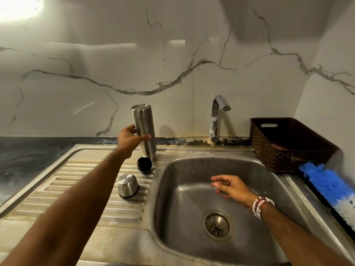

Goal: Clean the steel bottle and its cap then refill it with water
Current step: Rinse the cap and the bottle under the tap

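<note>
Head view of a steel sink unit set in a dark bench (28, 156). The left arm extends straight forward across the ribbed steel drainboard (76, 189). The left hand (129, 139) grips the cylindrical brushed-steel bottle (144, 127) at mid-body, thumb on the front and fingers curled round the far side. The bottle is inverted, with its flat base up and its narrow neck down, and tilts slightly toward 11 o'clock. Its neck meets the back of the drainboard, at 10 o'clock from the steel basin (184, 217); whether it touches cannot be told.

Just beside the neck, at 7 o'clock, lies the round black stopper (144, 164). The domed steel cap (127, 186) lies on the ribs farther toward 7 o'clock, apart from the stopper.

The right arm enters from 5 o'clock. The right hand (230, 186) hovers over the basin, palm down, its fingers loosely spread and pointing toward 9 o'clock, holding nothing. Red and white bead bracelets (262, 206) circle the wrist.

A chrome tap (216, 120) stands at 12 o'clock from the basin. A brown woven basket (269, 150) sits at 2 o'clock, and a blue and white brush (330, 185) lies at 3 o'clock.
</note>
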